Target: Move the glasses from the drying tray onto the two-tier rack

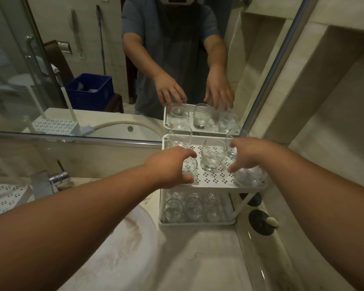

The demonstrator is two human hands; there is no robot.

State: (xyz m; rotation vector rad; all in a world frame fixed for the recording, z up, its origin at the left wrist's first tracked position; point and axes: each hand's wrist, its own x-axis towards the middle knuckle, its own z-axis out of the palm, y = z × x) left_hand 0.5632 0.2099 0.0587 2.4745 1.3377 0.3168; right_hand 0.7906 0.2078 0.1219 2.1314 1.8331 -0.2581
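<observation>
Mostly clear, stemless glasses (213, 154) (upright) fill rack (210, 181).

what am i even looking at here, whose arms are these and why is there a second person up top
This is one picture from a camera worn on a person's head, looking forward and down, so the two bare arms are the wearer's own. No machine is involved. The figure at the top is the same person reflected in the wall mirror.

In front stands a white perforated plastic two-tier rack on a pale stone counter, beside a white washbasin. Clear round drinking glasses fill the lower tier; several more stand on the upper one.

The left hand curls around a clear glass at the upper tier's front left. The right hand reaches over a clear glass at the front right corner with its fingers spread; whether it touches that glass I cannot tell. Another clear glass stands free between the hands.
</observation>
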